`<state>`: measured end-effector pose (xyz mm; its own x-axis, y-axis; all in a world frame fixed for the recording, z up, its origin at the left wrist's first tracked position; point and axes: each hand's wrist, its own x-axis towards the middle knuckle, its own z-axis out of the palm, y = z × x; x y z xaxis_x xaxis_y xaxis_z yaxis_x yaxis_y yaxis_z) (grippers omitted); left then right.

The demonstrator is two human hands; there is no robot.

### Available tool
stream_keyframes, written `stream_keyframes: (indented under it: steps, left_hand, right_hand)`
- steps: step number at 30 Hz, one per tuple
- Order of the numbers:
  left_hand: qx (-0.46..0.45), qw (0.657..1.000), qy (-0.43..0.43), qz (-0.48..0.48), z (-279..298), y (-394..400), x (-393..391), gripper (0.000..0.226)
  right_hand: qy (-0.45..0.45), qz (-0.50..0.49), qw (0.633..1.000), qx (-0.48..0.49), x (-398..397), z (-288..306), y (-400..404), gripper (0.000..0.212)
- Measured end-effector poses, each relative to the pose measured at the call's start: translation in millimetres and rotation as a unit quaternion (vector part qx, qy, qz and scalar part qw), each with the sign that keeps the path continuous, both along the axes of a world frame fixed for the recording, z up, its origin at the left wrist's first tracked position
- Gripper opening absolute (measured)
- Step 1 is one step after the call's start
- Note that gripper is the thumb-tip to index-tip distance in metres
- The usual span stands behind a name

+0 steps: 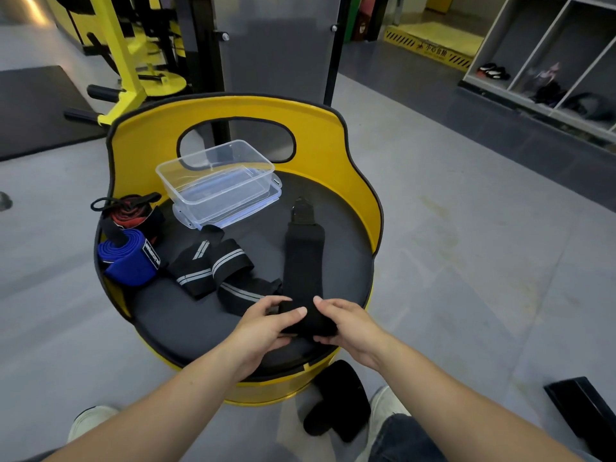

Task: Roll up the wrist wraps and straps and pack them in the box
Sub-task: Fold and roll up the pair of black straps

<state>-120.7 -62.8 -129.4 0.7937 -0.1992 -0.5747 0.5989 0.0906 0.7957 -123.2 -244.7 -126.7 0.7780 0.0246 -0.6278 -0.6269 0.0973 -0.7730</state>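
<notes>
Both hands, left hand [266, 323] and right hand [346, 323], pinch the rolled near end of a plain black fabric wrap [303, 261] on the round black padded seat [186, 315]. Its free length runs away toward the far side. The clear plastic box [216, 181] sits far left, well apart.

Both hands hold the near end of a plain black wrap [304, 261] on the round black seat [186, 315] of a yellow chair: the left hand [266, 325] and the right hand [346, 325] pinch its partly rolled end from each side, and the rest lies flat toward the back. To the left lie a black wrap with grey stripes [213, 265], a blue roll [128, 258] and a red-and-black wrap [131, 211]. Behind them stands the clear plastic box [216, 178], resting on its lid [233, 211].
</notes>
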Motion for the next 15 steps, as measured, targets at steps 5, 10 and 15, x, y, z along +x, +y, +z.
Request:
stream_keyframes:
  steps: [5,10,15]
  left_hand:
    - [-0.024,0.999,-0.012,0.034,0,0,4,0.044]
    - [-0.042,0.998,-0.012,0.040,-2,-1,9,0.044]
    - [-0.021,0.999,-0.004,0.032,-3,-9,6,0.032]
  right_hand:
    - [0.013,0.019,0.999,-0.045,9,-1,1,0.050]
    - [-0.006,0.039,0.996,-0.074,11,3,-1,0.051]
    - [-0.014,0.029,0.993,-0.110,7,9,5,0.041]
